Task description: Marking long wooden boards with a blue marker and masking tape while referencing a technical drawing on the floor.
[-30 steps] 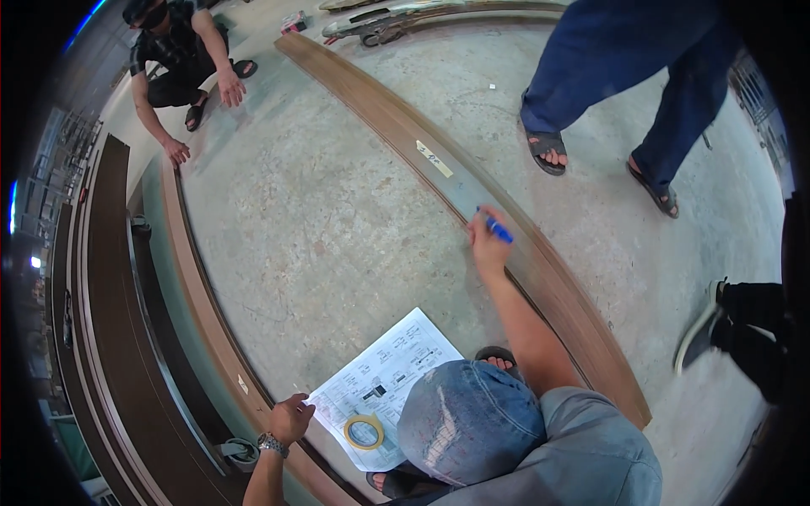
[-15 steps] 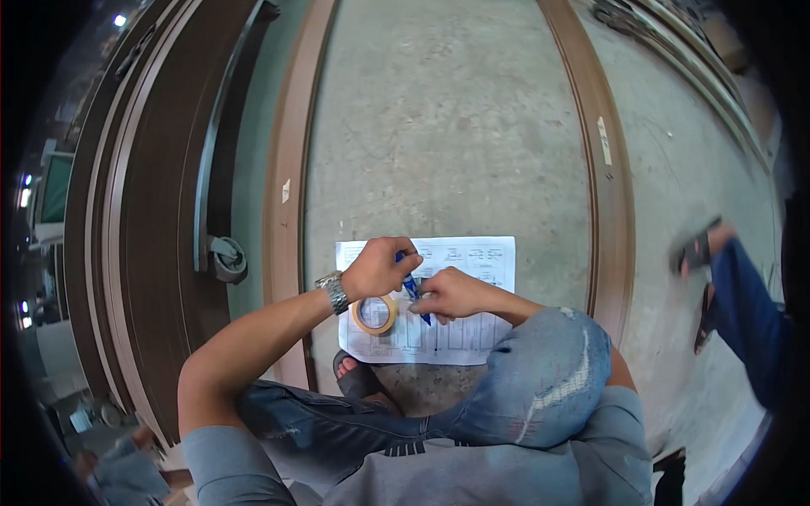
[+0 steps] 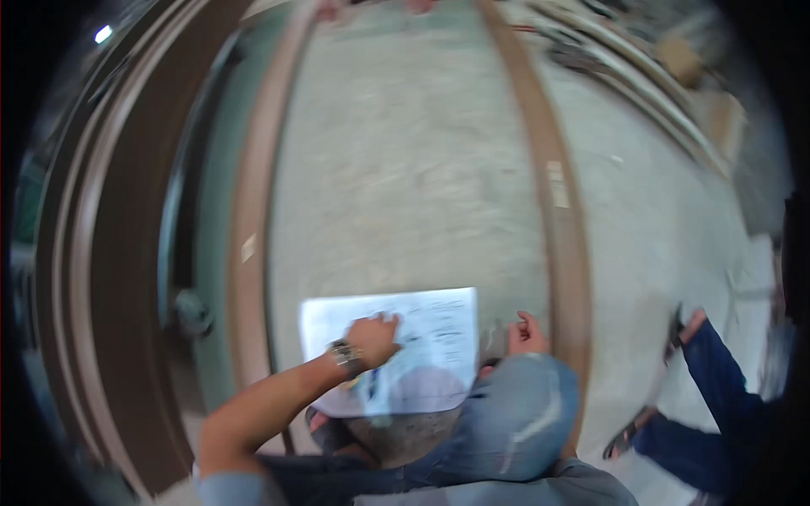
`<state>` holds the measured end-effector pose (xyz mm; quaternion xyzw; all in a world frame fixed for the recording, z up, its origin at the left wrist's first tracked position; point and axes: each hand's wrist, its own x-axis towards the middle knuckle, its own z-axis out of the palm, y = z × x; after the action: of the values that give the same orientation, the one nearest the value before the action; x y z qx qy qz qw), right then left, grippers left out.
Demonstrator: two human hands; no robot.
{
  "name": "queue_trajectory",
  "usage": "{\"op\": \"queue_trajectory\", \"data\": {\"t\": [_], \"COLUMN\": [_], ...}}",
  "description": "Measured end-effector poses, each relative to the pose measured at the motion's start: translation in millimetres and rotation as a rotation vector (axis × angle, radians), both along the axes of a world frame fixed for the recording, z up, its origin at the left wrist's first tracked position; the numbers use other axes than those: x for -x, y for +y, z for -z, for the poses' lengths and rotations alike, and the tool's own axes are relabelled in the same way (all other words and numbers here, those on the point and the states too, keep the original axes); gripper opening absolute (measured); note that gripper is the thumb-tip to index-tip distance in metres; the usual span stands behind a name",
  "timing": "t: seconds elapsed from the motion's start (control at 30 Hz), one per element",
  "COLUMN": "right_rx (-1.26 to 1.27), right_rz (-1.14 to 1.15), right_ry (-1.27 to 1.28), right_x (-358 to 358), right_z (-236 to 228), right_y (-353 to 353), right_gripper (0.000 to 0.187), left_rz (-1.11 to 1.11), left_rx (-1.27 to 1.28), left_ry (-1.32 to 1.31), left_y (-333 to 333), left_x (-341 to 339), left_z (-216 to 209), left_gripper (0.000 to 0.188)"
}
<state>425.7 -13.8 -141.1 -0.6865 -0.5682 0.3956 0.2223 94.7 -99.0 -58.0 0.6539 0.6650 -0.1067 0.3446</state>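
A printed drawing sheet (image 3: pixel 439 346) lies on the floor in front of me. My left hand (image 3: pixel 372 340), with a watch (image 3: pixel 346 357) at its wrist, is over the middle of the sheet, fingers apart and nothing seen in them. Just below it a blue marker (image 3: pixel 374 384) rests on the paper. The tan tape roll (image 3: pixel 351 383) shows only in part beneath my left wrist. My right hand (image 3: pixel 527 336) is off the sheet, beside my raised knee, its fingers loosely bent and apart with nothing visible between them. Motion smears the picture.
Long brown frame pieces with pale labels lie on either side, left (image 3: pixel 251 236) and right (image 3: pixel 564 228). Dark panels (image 3: pixel 126 278) stand at far left. A co-worker's legs (image 3: pixel 717 371) are at right; another person's blurred hands or feet (image 3: pixel 333 10) show at the top edge.
My hands have parted and let go of the blue marker, which now lies on the sheet. My right hand has moved right to my knee. The view has shifted; the co-worker's feet have moved nearer.
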Motion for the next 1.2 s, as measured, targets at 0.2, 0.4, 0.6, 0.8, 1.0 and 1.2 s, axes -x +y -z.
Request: {"op": "queue_trajectory", "data": {"t": [0.2,0.4,0.6,0.8,1.0,1.2], "right_rx": [-0.039,0.358,0.419,0.141,0.152,0.159], "right_rz": [0.102,0.153,0.093,0.012,0.022,0.049], "right_ry": [-0.725,-0.83,-0.915,-0.842,-0.792,-0.83], "right_x": [-144.2,-221.9,-250.3,-243.7,-249.4,-238.6], "right_z": [-18.7,-19.4,-2.6,-17.5,-40.9,-106.3], "right_y": [-56.9,-168.2,-214.2,-205.5,-208.4,-205.8], "right_gripper": [0.111,0.131,0.131,0.131,0.132,0.126], "left_rz": [0.016,-0.144,-0.036,-0.48,-0.718,-1.042], "left_rx": [-0.196,-0.173,-0.204,0.131,0.452,0.518], "left_ry": [-0.028,-0.146,-0.306,-0.902,-1.064,-1.463], "left_y": [49.9,62.7,92.3,143.8,154.4,175.4], "left_x": [78.7,93.9,44.7,-112.3,-272.4,-310.3], "left_z": [-49.5,-17.2,25.9,71.9,95.7,73.1], "left_gripper": [0.038,0.039,0.032,0.026,0.054,0.054]}}
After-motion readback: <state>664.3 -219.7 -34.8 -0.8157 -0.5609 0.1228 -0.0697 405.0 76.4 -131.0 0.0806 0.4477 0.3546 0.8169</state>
